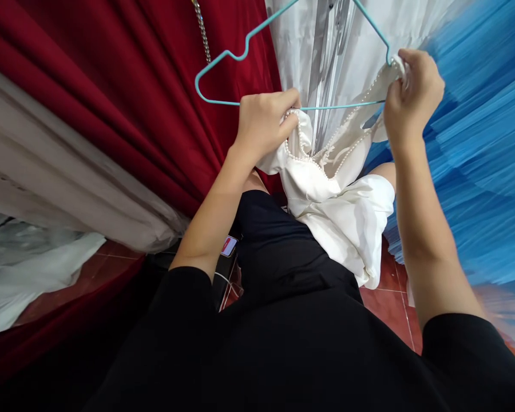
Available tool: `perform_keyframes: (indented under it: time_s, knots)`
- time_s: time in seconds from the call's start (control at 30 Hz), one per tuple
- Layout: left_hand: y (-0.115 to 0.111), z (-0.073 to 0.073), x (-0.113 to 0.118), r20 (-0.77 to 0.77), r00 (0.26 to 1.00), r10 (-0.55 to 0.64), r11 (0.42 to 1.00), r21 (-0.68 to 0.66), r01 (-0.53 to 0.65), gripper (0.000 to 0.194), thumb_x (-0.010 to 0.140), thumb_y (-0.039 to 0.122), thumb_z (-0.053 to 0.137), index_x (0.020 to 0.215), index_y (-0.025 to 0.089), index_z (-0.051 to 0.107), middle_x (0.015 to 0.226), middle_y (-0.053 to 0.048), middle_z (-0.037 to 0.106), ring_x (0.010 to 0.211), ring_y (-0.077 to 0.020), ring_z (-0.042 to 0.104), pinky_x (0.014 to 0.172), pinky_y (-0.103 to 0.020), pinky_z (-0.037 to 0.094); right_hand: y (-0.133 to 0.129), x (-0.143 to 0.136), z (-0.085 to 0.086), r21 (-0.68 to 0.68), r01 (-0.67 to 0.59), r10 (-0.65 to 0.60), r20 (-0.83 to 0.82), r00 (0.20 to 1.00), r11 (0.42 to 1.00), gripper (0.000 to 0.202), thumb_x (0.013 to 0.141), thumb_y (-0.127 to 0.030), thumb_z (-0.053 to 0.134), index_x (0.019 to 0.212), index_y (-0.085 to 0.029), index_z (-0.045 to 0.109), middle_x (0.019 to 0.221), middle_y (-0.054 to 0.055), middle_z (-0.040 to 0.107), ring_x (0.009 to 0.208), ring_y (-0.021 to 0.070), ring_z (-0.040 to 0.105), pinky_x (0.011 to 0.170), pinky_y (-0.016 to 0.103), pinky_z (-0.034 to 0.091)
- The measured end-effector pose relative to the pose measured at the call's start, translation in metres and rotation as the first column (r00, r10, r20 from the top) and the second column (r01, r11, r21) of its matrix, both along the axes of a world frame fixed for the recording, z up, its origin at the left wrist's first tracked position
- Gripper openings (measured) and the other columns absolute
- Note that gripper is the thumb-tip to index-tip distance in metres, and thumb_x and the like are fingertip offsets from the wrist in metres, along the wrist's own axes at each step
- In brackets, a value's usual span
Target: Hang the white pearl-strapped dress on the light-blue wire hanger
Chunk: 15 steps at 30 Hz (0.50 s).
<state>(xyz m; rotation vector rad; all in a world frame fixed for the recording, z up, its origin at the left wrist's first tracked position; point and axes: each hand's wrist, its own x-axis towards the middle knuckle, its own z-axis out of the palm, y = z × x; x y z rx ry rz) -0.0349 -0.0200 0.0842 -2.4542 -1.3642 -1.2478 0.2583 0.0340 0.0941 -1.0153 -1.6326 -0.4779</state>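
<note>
A white dress point(326, 194) with beaded edges hangs down over my lap from both hands. My left hand point(266, 123) is closed on its left shoulder part, at the lower bar of a light blue hanger point(343, 107). On the other side my right hand point(414, 94) grips the dress's beaded strap, beside the hanger's right end. The strap reaches up to the notch there. The hanger's left end sticks out bare past my left hand. Its hook lies beyond the top of the view.
Dark red fabric point(154, 86) and pale cloth point(60, 154) hang at the left. Blue ruffled fabric point(484, 143) fills the right side, white fabric point(296, 46) the back. A lit phone point(229, 246) lies low beside my leg, above the red tiled floor point(388, 309).
</note>
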Motion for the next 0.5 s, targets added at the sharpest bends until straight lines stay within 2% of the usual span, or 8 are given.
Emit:
perform_keyframes:
  time_s: [0.07, 0.17, 0.27, 0.37, 0.43, 0.5]
  knots:
    - [0.0, 0.005, -0.006, -0.039, 0.999, 0.012, 1.0, 0.022, -0.011, 0.016, 0.085, 0.015, 0.06, 0.093, 0.025, 0.069, 0.085, -0.001, 0.068, 0.084, -0.028, 0.061, 0.081, -0.037, 0.039, 0.01, 0.014, 0.008, -0.004, 0.025, -0.025, -0.025, 0.999, 1.0, 0.036, 0.081, 0.003, 0.047, 0.099, -0.012, 0.073, 0.087, 0.003, 0.068, 0.081, 0.0138, 0.063, 0.076, 0.025, 0.043]
    - [-0.001, 0.014, -0.015, -0.063, 0.997, -0.044, 0.999, 0.014, 0.045, 0.016, 0.083, 0.016, 0.06, 0.092, 0.027, 0.07, 0.083, 0.001, 0.069, 0.077, -0.0264, 0.059, 0.077, -0.038, 0.039, 0.018, 0.032, 0.019, 0.016, 0.068, -0.065, -0.14, 0.988, 0.998, 0.032, 0.084, -0.001, 0.043, 0.084, -0.005, 0.075, 0.079, 0.005, 0.066, 0.077, 0.0112, 0.06, 0.074, 0.023, 0.039]
    - [-0.002, 0.023, -0.022, -0.097, 0.99, -0.101, 0.995, -0.024, 0.099, 0.024, 0.081, 0.015, 0.059, 0.095, 0.03, 0.072, 0.085, 0.002, 0.07, 0.077, -0.0278, 0.06, 0.074, -0.04, 0.039, 0.021, 0.044, 0.021, -0.108, 0.097, -0.12, -0.234, 0.965, 0.989, 0.029, 0.082, -0.004, 0.045, 0.084, 0.001, 0.073, 0.075, 0.006, 0.062, 0.072, 0.0088, 0.055, 0.065, 0.021, 0.033]
    - [-0.004, 0.03, -0.027, -0.15, 0.984, -0.093, 0.995, -0.052, 0.086, 0.028, 0.078, 0.015, 0.061, 0.097, 0.032, 0.073, 0.086, 0.003, 0.07, 0.079, -0.0295, 0.061, 0.074, -0.042, 0.039, 0.025, 0.045, 0.016, -0.202, 0.138, -0.182, -0.217, 0.959, 0.97, 0.027, 0.081, -0.002, 0.046, 0.084, 0.003, 0.072, 0.068, 0.004, 0.055, 0.064, 0.0058, 0.045, 0.059, 0.022, 0.025]
    - [-0.007, 0.033, -0.029, -0.184, 0.98, -0.076, 0.997, -0.045, 0.069, 0.028, 0.08, 0.015, 0.061, 0.1, 0.03, 0.073, 0.086, 0.002, 0.07, 0.08, -0.0297, 0.061, 0.074, -0.043, 0.04, 0.031, 0.041, 0.012, -0.238, 0.179, -0.229, -0.203, 0.952, 0.955, 0.027, 0.083, 0.0, 0.044, 0.088, 0.005, 0.071, 0.073, 0.006, 0.056, 0.067, 0.0062, 0.044, 0.061, 0.023, 0.026]
    - [-0.01, 0.034, -0.03, -0.199, 0.978, -0.07, 0.997, -0.034, 0.064, 0.027, 0.081, 0.014, 0.061, 0.102, 0.028, 0.073, 0.085, 0.001, 0.069, 0.08, -0.0296, 0.062, 0.075, -0.044, 0.041, 0.039, 0.037, 0.009, -0.292, 0.208, -0.265, -0.17, 0.949, 0.933, 0.029, 0.086, 0.001, 0.042, 0.098, 0.008, 0.068, 0.087, 0.012, 0.059, 0.076, 0.0084, 0.048, 0.067, 0.022, 0.031]
